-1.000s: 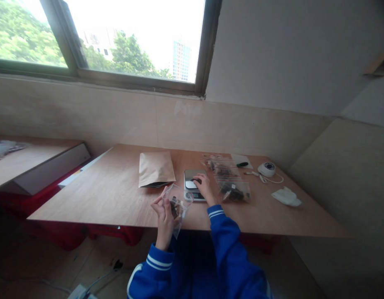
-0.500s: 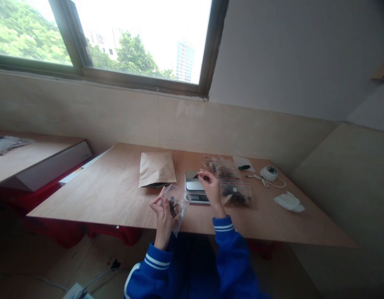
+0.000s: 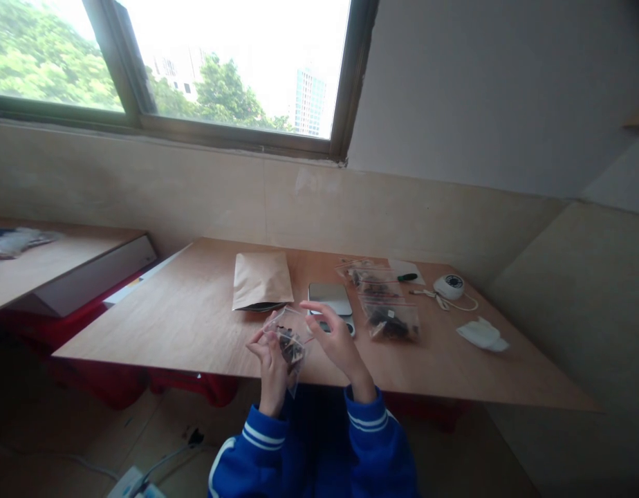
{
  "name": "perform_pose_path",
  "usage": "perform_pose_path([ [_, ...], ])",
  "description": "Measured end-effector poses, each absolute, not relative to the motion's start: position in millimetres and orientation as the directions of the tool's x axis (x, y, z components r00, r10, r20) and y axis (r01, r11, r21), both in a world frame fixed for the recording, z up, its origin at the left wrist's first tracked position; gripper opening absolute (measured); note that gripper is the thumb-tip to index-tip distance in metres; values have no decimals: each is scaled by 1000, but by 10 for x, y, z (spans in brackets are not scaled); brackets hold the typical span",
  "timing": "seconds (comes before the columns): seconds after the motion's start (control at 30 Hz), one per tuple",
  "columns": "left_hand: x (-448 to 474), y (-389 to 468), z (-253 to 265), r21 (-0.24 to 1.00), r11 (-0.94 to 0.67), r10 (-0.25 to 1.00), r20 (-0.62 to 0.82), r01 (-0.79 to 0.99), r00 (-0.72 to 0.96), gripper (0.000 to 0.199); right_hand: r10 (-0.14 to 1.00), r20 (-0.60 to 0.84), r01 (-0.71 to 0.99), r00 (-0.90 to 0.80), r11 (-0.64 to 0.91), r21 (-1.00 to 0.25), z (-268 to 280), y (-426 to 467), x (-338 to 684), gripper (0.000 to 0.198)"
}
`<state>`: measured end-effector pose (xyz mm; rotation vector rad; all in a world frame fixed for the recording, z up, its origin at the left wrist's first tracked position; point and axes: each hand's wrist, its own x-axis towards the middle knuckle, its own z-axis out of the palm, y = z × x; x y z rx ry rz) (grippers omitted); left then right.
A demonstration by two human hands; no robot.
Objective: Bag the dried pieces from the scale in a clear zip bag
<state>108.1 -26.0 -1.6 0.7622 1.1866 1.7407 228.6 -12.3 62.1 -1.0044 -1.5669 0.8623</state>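
My left hand point(image 3: 272, 360) holds a small clear zip bag point(image 3: 290, 340) with dark pieces inside, upright over the near edge of the wooden table point(image 3: 195, 318). My right hand point(image 3: 334, 340) hovers just right of the bag's mouth, fingers spread, with nothing visible between them. Just beyond the hands a small silver kitchen scale point(image 3: 330, 297) lies flat with a bare platform. A brown paper pouch point(image 3: 261, 280) lies left of the scale.
Right of the scale lie clear zip bags filled with dark pieces point(image 3: 391, 319), another point(image 3: 364, 272) farther back. Beyond them are a green marker point(image 3: 405, 277), a white round device point(image 3: 449, 283) with a cable, and a white cloth point(image 3: 480, 334). A lower bench point(image 3: 54, 266) stands left.
My right hand left the scale, where it had pinched a small dark piece, and came back and left to the mouth of the bag. The left hand has kept the bag in place.
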Motion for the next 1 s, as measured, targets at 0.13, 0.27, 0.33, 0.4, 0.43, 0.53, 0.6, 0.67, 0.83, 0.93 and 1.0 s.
perform_pose_path([
  [0.13,1120,-249,88,950,-104,860,-63,-294,-506,51,936,319,175,147,293,-940,358,-335,2303,38],
  [0.27,1268,-294,157,958,-133,873,-9,-254,-488,47,968,215,110,127,202,-973,197,-454,2255,59],
  [0.33,1337,-339,126,953,-157,907,36,-258,-419,46,971,197,47,136,192,-980,198,-452,2240,59],
  [0.4,1356,-364,63,943,-222,932,131,-247,-338,44,962,195,-2,190,199,-980,225,-434,2254,54],
  [0.43,1341,-361,29,936,-257,935,179,-238,-305,43,958,200,-17,207,208,-978,241,-427,2275,51],
  [0.53,1219,-299,-38,926,-288,932,213,-244,-292,36,962,199,-42,188,210,-977,271,-439,2379,49],
  [0.6,1118,-250,-35,926,-275,933,192,-259,-305,40,970,173,-41,169,182,-982,268,-474,2458,48],
  [0.67,1038,-231,0,935,-241,952,176,-259,-252,42,976,140,-27,166,147,-989,251,-514,2517,49],
  [0.83,995,-291,104,959,-160,977,120,-236,-176,34,982,133,-64,131,142,-988,249,-553,2521,49],
  [0.93,1029,-320,112,953,-164,958,93,-256,-270,35,982,145,-82,123,156,-984,282,-529,2465,48],
  [1.0,1050,-334,102,949,-158,953,73,-274,-295,36,974,136,-67,183,151,-986,280,-505,2428,50],
])
